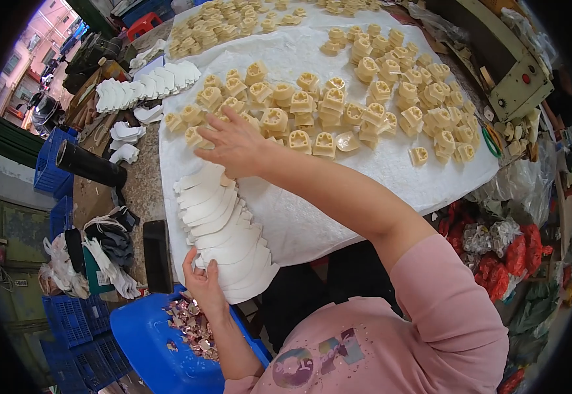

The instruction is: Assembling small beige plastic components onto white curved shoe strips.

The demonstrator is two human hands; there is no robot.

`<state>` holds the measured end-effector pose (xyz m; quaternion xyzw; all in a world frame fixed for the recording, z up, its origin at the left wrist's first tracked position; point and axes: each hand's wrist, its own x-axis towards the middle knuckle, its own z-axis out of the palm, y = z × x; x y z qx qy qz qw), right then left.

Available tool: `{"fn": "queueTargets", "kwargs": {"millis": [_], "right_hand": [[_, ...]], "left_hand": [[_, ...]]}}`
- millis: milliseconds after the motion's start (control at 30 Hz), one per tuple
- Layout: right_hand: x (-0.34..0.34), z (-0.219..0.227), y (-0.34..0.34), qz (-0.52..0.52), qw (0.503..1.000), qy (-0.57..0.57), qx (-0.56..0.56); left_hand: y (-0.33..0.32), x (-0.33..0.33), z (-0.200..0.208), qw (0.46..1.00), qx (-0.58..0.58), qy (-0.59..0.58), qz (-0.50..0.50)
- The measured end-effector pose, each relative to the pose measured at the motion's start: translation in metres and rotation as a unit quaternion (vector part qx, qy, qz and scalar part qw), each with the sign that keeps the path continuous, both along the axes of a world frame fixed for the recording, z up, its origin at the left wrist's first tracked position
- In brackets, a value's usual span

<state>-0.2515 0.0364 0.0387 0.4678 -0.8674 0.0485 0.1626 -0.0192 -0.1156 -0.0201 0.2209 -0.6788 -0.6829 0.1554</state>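
A long row of overlapping white curved pieces (217, 223) lies along the left side of the white cloth, close to me. My left hand (204, 285) grips the left edge of the row near its front end, thumb and index finger around a white piece. At the row's far end, my right hand (233, 146) reaches across with its fingers spread and holds nothing that I can see. Its fingertips are beside the nearest cream-coloured hollow pieces (274, 120), many of them heaped across the cloth. Whether those fingertips touch any is unclear.
Another white row (148, 87) lies at the far left, with loose white pieces (127, 133) nearby. A black cylinder (92, 164) and a dark phone (157, 256) rest along the left edge. Below stands a blue tub (135, 335) with shiny scraps. A machine (519, 88) occupies the far right.
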Motion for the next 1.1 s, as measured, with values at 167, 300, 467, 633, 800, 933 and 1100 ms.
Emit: {"fn": "queueTargets", "kwargs": {"millis": [167,300,467,633,800,933,1100], "right_hand": [[0.001,0.004,-0.002,-0.098,0.973,-0.069,0.196],[0.003,-0.009,0.004,-0.1,0.985,-0.031,0.134],[0.015,0.002,0.021,-0.103,0.993,-0.038,0.037],[0.032,0.012,0.035,-0.1,0.992,-0.063,0.035],[0.049,0.011,0.054,-0.095,0.993,-0.066,0.02],[0.063,0.004,0.068,-0.071,0.996,-0.047,-0.006],[0.073,0.001,0.082,-0.057,0.997,-0.029,-0.032]], "left_hand": [[-0.005,0.002,-0.001,1.0,0.01,-0.007,0.004],[-0.002,0.001,0.003,1.0,0.011,-0.009,0.009],[-0.002,0.0,-0.001,1.0,0.012,0.002,0.024],[-0.003,0.0,0.0,0.999,0.027,0.0,0.019],[-0.004,-0.001,0.004,0.999,0.043,-0.001,0.006],[-0.012,0.002,0.002,0.997,0.072,-0.002,-0.005],[-0.021,0.011,0.0,0.991,0.129,0.02,-0.012]]}}
